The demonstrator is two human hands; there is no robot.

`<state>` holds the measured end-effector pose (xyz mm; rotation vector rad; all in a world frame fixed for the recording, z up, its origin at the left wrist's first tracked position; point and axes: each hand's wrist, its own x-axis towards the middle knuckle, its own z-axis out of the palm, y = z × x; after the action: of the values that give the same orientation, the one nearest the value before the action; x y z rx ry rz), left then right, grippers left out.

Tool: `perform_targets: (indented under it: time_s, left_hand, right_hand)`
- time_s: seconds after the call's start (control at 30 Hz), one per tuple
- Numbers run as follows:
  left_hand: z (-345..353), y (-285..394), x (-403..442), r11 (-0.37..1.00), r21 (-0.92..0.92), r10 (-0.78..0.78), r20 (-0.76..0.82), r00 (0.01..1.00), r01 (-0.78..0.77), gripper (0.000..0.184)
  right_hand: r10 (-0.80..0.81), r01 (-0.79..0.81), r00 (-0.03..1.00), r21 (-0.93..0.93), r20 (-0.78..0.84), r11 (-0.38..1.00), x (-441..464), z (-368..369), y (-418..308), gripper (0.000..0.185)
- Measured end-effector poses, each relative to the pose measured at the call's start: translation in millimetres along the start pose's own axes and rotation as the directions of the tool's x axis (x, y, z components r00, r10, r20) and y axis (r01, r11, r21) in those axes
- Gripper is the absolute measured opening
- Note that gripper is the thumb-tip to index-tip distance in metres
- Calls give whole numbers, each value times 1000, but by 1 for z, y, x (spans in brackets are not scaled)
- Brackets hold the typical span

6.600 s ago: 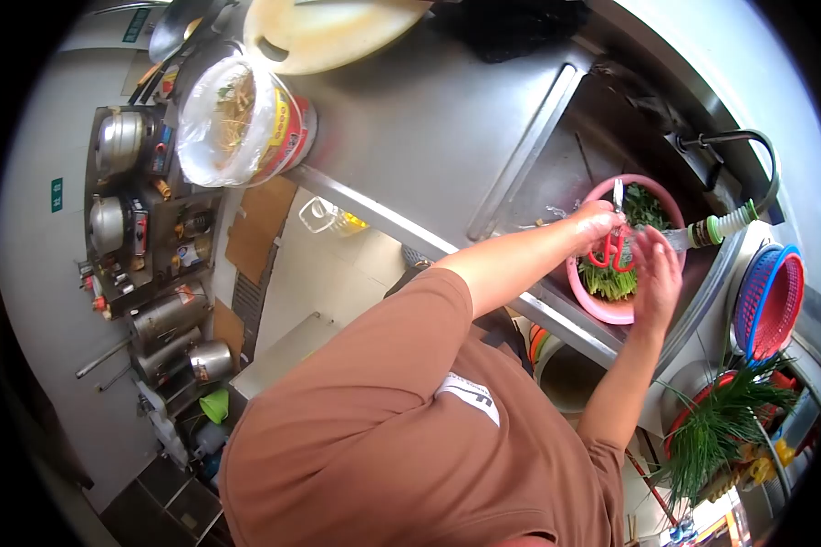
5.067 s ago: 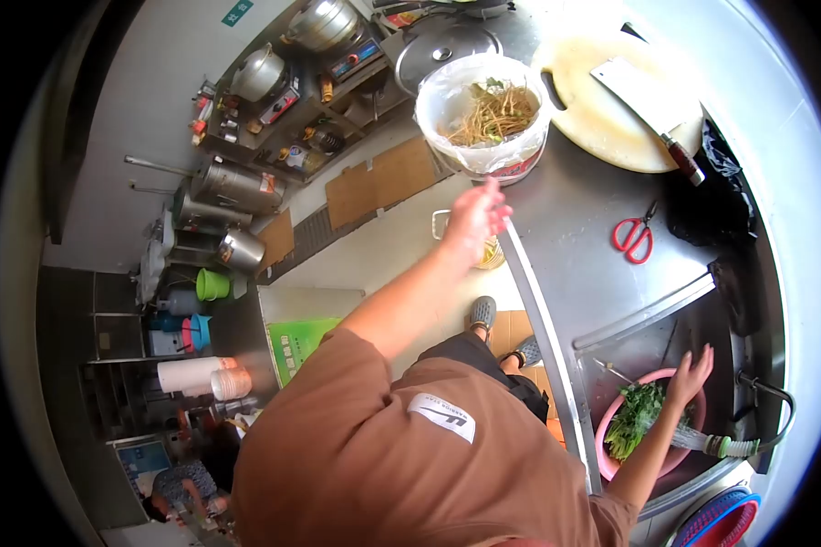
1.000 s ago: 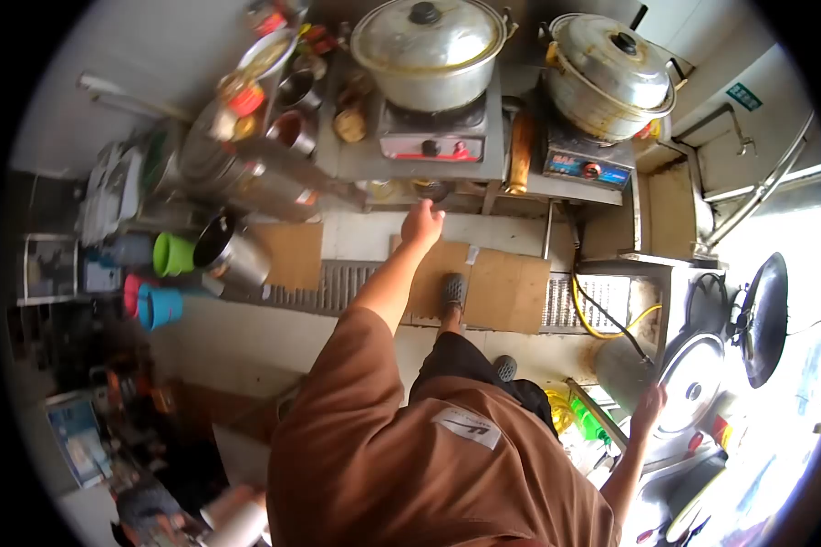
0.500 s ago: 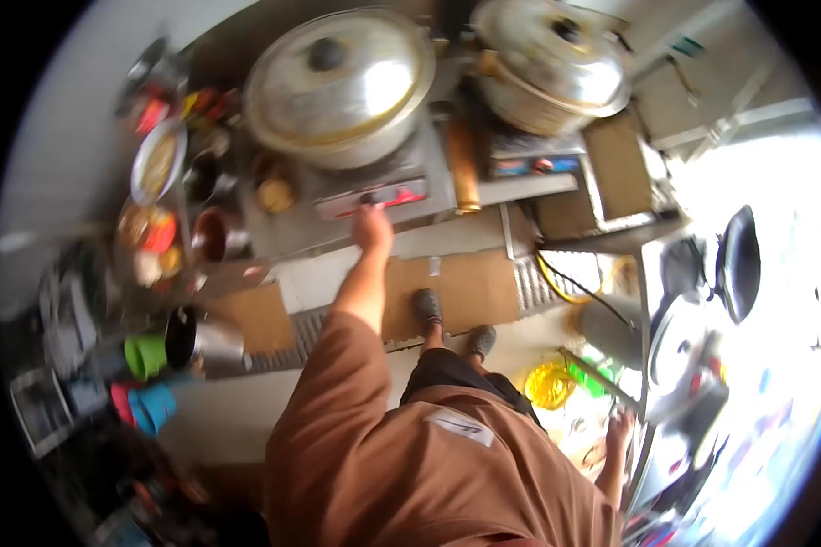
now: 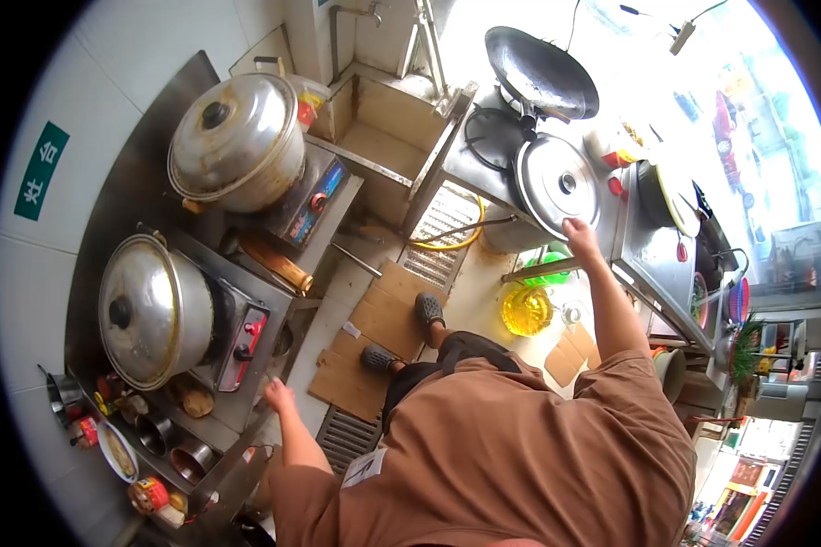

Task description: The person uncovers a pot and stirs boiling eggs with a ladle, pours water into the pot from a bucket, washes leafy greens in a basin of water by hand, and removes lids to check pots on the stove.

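Observation:
My left hand (image 5: 280,396) hangs beside the front edge of the stove counter, below the red-panelled gas burner (image 5: 244,348). Its fingers are curled closed, with nothing visible in them. On that burner sits a large lidded pot (image 5: 150,310). My right hand (image 5: 579,239) is closed too and overlaps the lower rim of a round metal lid (image 5: 561,185) in the view; whether it touches the lid is unclear. Nothing shows in it.
Another lidded pot (image 5: 237,141) stands on a blue-panelled burner (image 5: 310,205). A black wok (image 5: 543,73) lies beyond the metal lid. Yellow oil (image 5: 526,310), a yellow hose (image 5: 470,232) and cardboard (image 5: 388,314) are on the floor. A basin (image 5: 374,128) stands between the counters.
The view has turned right, shifting the stove to the left side and the metal lid nearer the middle. My left hand has come away from the burner knob; my right hand now appears by the lid.

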<state>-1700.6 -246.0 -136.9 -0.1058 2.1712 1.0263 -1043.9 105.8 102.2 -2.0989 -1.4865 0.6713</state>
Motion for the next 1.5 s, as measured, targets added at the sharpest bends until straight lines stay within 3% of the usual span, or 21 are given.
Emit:
perform_targets:
  time_s: [0.03,0.13,0.2,0.37,0.43,0.53,0.57,0.67,0.73,0.83,0.9,0.93,1.0,1.03,1.1,1.17,1.23,1.3,1.37,1.43,1.5]
  left_hand:
    - [-9,-25,2,996,87,-38,81,996,31,26]
    - [-23,-62,-59,978,184,-109,67,992,95,19]
    - [-32,-71,-99,941,215,-281,68,957,262,20]
    - [-29,-51,-188,905,282,-331,-6,944,319,17]
    - [-28,-50,-196,954,172,-257,58,965,244,17]
    - [-9,-32,-197,981,187,-53,0,999,52,21]
    - [-2,-24,-199,986,170,4,-5,1000,-3,22]
    - [12,12,-206,962,217,168,10,986,-166,27]
    - [14,44,-220,801,490,365,53,929,-343,30]
    - [8,77,-245,834,466,329,9,944,-295,32]
    - [-3,80,-275,838,481,311,-34,950,-257,32]
    - [-10,77,-282,834,490,313,-39,949,-255,33]
    - [-28,49,-295,860,469,247,-42,968,-199,32]
    - [-38,28,-306,882,444,192,-27,981,-160,31]
    - [-62,-25,-316,847,532,16,-15,1000,-5,32]
    - [-83,-60,-330,721,692,-98,142,985,-28,35]
    - [-95,-67,-350,635,772,-134,127,983,-14,35]
    - [-118,-105,-362,781,566,-340,29,940,265,35]
    - [-139,-136,-362,822,486,-337,-5,941,297,34]
    - [-162,-161,-342,858,400,-336,-34,941,321,33]
    - [-185,-174,-316,813,433,-468,87,879,390,33]
  right_hand:
    - [170,-178,984,226,57,958,22,-4,-7,36]
    - [255,-321,947,627,196,710,87,-21,-40,47]
    - [252,-333,942,706,222,625,127,-27,-68,58]
    - [135,-264,964,803,227,534,204,-21,-74,49]
    - [252,-264,953,871,169,415,205,2,-68,35]
    - [-69,-233,963,936,259,263,171,57,-20,19]
    - [-45,-221,969,935,242,279,118,61,-66,20]
    - [-9,-512,767,621,641,594,64,149,-48,17]
    - [-29,-532,582,408,812,742,25,199,-69,19]
    - [-103,-400,332,239,938,885,-18,291,-80,21]
    - [-212,-27,271,227,939,973,-45,346,-92,21]
    - [-207,-28,248,221,946,975,-60,377,-94,21]
    - [-427,269,179,373,886,888,-85,437,-103,24]
    - [-417,269,168,366,893,891,-97,452,-115,24]
    - [-463,224,230,417,856,881,-128,483,-148,26]
    - [-410,193,252,370,877,909,-153,519,-165,26]
    - [-361,166,275,326,891,931,-170,555,-175,27]
    - [-366,229,329,303,871,925,-180,585,-181,28]
    - [-276,215,293,219,915,952,-177,607,-184,33]
    - [-359,531,489,56,795,846,-179,620,-183,45]
    - [-352,533,592,-25,725,845,-183,621,-188,43]
